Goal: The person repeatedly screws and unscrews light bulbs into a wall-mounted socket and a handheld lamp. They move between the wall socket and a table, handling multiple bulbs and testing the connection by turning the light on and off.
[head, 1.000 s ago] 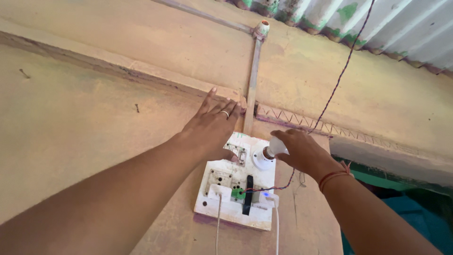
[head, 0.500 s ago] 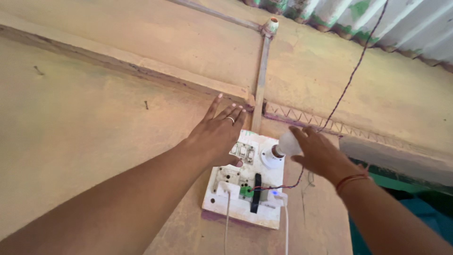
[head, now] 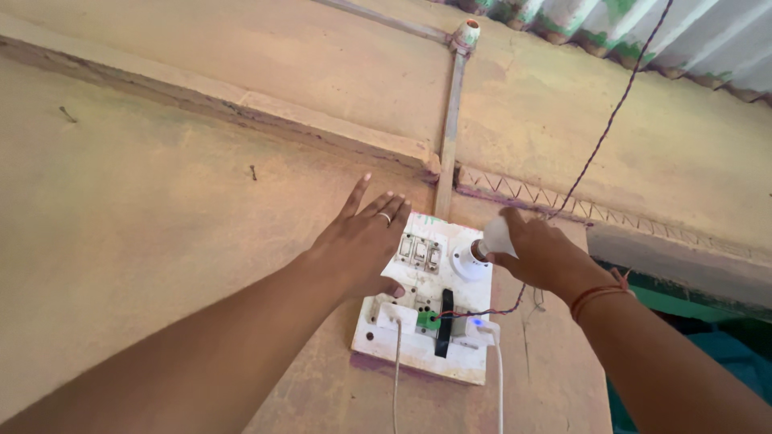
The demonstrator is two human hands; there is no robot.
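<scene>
Gripping a white plastic light bulb (head: 494,239) seated in the round holder on a white wall-mounted switchboard (head: 426,301), the right hand (head: 537,255) closes around it, seemingly mid-twist, while the left hand (head: 358,245) presses flat, fingers spread, against board and wall.

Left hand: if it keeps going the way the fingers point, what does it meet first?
The left hand lies flat on the wall, fingers pointing up. Sliding on, it would likely meet the ledge first; the conduit runs just to the right.
</scene>
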